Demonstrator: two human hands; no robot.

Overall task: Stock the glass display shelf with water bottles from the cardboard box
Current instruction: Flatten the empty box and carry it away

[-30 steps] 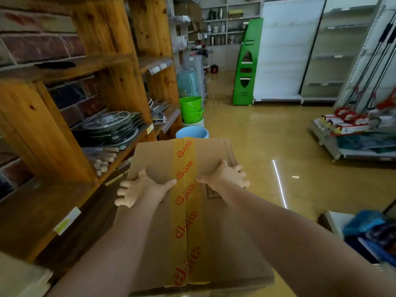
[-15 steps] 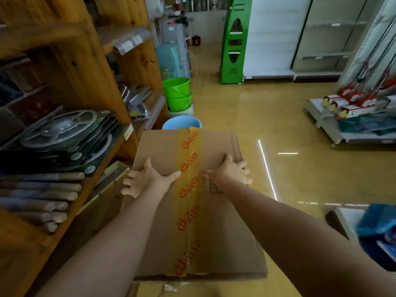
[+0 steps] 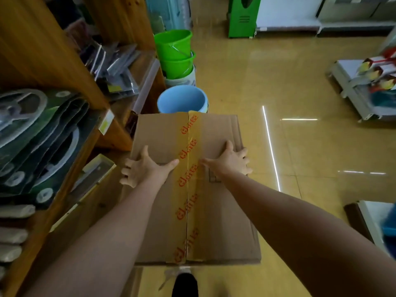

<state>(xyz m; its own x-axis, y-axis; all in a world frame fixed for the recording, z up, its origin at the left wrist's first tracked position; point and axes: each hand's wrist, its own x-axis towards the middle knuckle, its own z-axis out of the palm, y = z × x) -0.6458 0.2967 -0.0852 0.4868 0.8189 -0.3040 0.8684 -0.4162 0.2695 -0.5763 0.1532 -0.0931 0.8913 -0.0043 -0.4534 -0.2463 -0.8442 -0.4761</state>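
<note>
A closed brown cardboard box [image 3: 220, 221], sealed along its middle with yellow tape printed in red, fills the centre of the head view. My left hand [image 3: 145, 168] grips its left side, thumb across the top and fingers curled over the edge. My right hand [image 3: 230, 161] grips the right side the same way. Both arms reach forward over the lid. The box looks held above the yellow floor. No bottles and no glass shelf show.
A wooden shelf unit [image 3: 64, 67] with packaged goods stands close on the left. A light blue bucket [image 3: 182, 101] and stacked green buckets [image 3: 174, 54] sit just beyond the box. Open floor [image 3: 300, 146] lies to the right, with low racks [image 3: 364, 88] at the far right.
The view has tipped downward and the box has sunk lower toward the floor. Both hands keep the same grip on its sides.
</note>
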